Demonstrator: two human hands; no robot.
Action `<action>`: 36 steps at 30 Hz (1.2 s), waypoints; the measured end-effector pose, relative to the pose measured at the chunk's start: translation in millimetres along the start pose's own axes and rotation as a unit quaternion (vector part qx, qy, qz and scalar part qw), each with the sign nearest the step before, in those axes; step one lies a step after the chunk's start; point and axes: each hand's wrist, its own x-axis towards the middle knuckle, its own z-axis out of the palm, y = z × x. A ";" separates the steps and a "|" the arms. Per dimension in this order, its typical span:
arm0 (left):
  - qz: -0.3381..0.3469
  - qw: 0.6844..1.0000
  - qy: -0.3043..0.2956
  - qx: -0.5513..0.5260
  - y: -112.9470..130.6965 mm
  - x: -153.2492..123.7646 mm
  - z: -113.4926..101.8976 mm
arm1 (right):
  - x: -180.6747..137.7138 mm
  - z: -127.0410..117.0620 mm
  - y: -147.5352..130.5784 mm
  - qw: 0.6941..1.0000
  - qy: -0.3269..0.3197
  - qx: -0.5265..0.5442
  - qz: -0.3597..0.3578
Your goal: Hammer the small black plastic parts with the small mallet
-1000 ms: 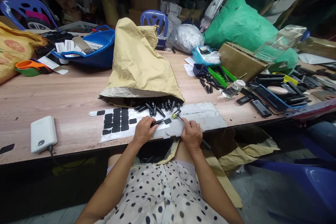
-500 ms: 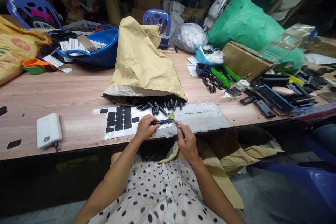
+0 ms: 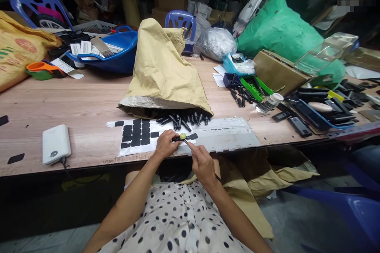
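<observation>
My left hand (image 3: 166, 144) is closed around a slim black piece (image 3: 177, 138) at the table's front edge. In my right hand (image 3: 204, 165) is a small tool with a thin shaft and a round yellow-green head (image 3: 183, 136). That head lies over the black piece, close to my left fingertips; whether they touch I cannot tell. Just right of it is a flat dark rounded patch (image 3: 193, 136). Behind my hands, several black parts (image 3: 179, 121) spill from the mouth of a tan paper sack (image 3: 166, 75). Black rounded-square pads (image 3: 136, 132) sit on a white sheet to the left.
A white power bank (image 3: 56, 144) with a cable stands at left. Farther back are a blue basin (image 3: 118, 59) and an orange-yellow sack (image 3: 18, 55). To the right lie a green tray (image 3: 251, 90), a clear bottle (image 3: 268, 102) and a blue tray (image 3: 308, 116).
My right hand has moved left with the tool, bringing its yellow-green head over the black piece near my left fingers. The camera view has shifted slightly.
</observation>
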 end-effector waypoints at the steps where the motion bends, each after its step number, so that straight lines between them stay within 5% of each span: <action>1: 0.001 1.000 0.000 0.000 0.0 0.0 0.1 | -0.4 -0.7 0.7 1.000 0.000 -0.001 0.006; 14: 0.004 1.000 0.004 0.001 -0.5 -0.7 -0.3 | -4.1 -8.5 10.2 0.998 0.021 -0.009 0.052; 23: 0.030 0.999 0.001 0.022 -2.9 -1.1 1.8 | 7.6 -23.9 68.3 0.971 0.101 -0.171 0.132; 36: 0.050 0.998 -0.010 0.028 -3.3 -3.1 -4.1 | 12.2 -4.2 88.6 0.953 0.108 -0.239 0.154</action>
